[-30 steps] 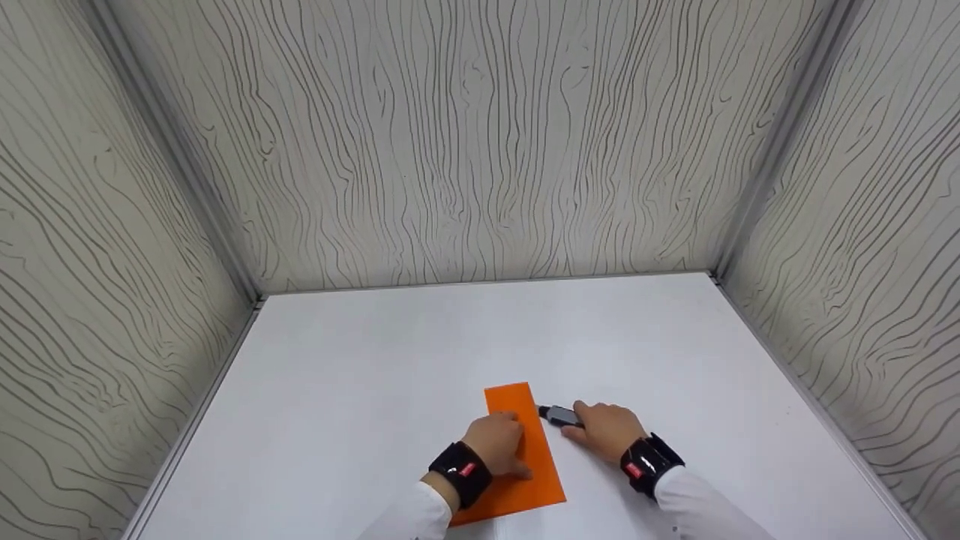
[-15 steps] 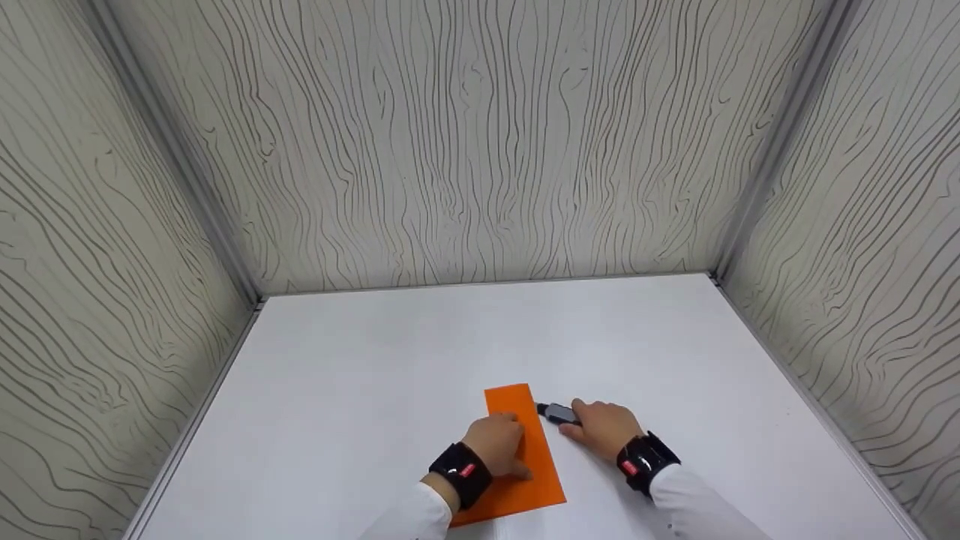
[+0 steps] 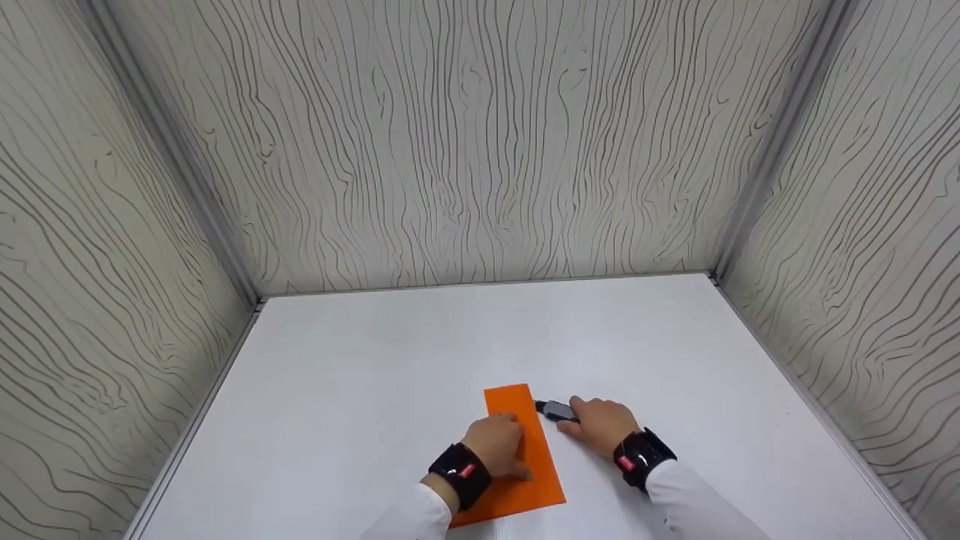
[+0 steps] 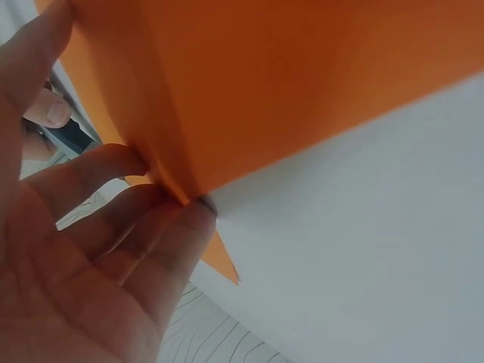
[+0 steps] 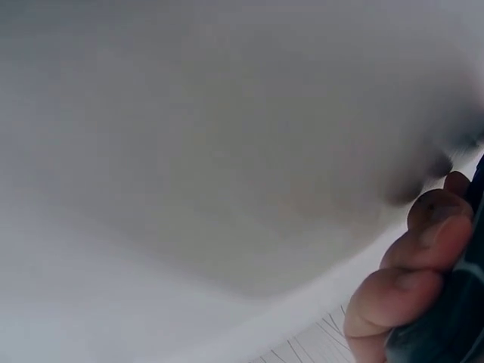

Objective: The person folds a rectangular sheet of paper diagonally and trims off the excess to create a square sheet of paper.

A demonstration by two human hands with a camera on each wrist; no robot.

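Observation:
A tall orange sheet of paper [image 3: 541, 480] lies on the white table, and a crease runs along it in the left wrist view. My left hand [image 3: 495, 444] presses the sheet down with its fingertips, thumb spread out to the side. In the left wrist view those fingertips [image 4: 200, 215] sit by the paper's edge, where a pointed orange corner [image 4: 225, 266] sticks out below. My right hand [image 3: 606, 424] grips a grey and black utility knife [image 3: 557, 411]. The knife's front end points left, close beside the sheet's upper right edge. Only its dark handle [image 5: 442, 318] shows in the right wrist view.
The white tabletop [image 3: 360, 360] stretches behind and to both sides of the hands. Wood-grain patterned panels [image 3: 480, 150] enclose it at the back, left and right. Both wrists wear black bands [image 3: 643, 457].
My right hand has shifted slightly left and away from me, taking the utility knife along the paper's right edge. The left hand and the sheet have stayed put.

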